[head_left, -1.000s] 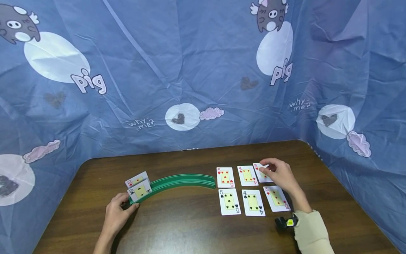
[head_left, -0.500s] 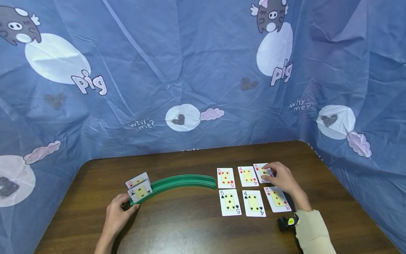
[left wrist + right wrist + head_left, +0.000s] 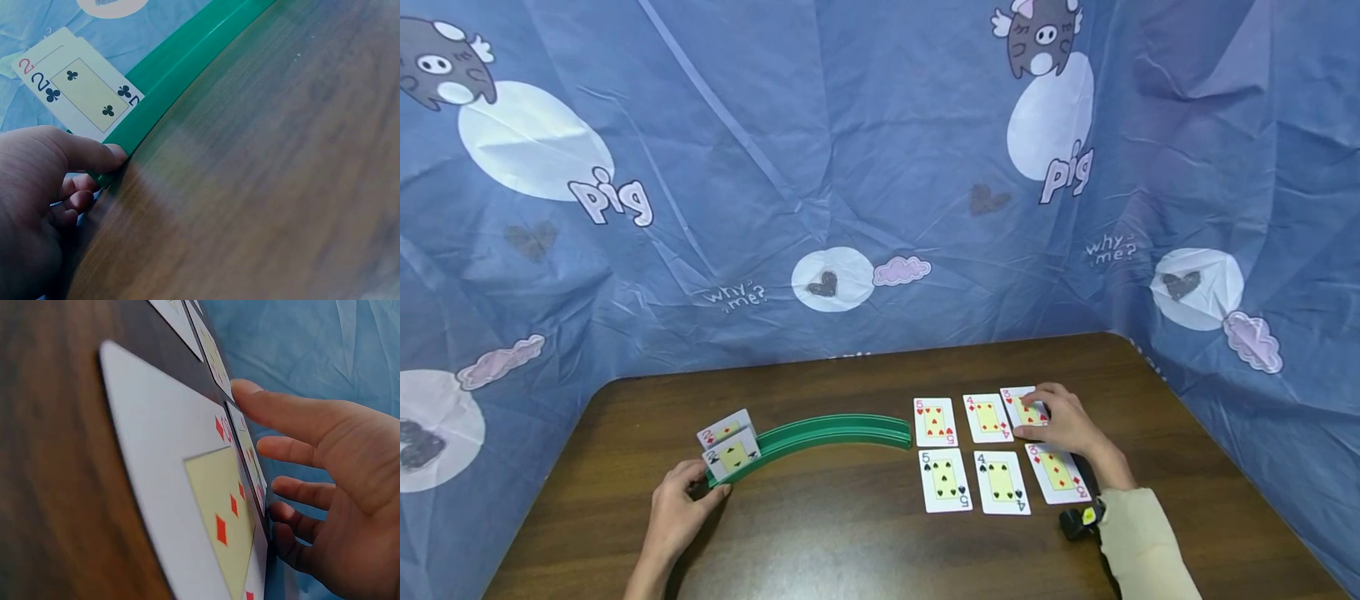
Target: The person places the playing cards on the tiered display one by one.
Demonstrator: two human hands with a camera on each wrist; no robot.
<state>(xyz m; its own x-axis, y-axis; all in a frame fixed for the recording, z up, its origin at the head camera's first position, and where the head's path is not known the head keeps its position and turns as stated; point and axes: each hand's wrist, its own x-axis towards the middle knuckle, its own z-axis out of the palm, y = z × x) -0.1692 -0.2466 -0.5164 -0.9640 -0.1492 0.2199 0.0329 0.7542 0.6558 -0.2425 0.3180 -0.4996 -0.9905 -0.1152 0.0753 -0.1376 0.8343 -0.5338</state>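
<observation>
My left hand grips the near-left end of a curved green card holder, its thumb on the front face in the left wrist view. Standing in that end are a two of clubs and, partly hidden behind it, a two of diamonds. Over at the right, my right hand is above a three of hearts, thumb and fingers spread apart. That card lies flat and is partly covered by the hand. Just below it lies a three of diamonds. Whether the fingertips touch the card is hard to tell.
Left of the threes, more cards lie face up in two rows: a four of diamonds, a five of hearts, a four of spades and a five of spades. A blue printed cloth hangs behind the wooden table.
My right hand has shifted slightly right, and its thumb has moved down, away from the fingertips, uncovering more of the three of hearts. The left hand stays on the card holder.
</observation>
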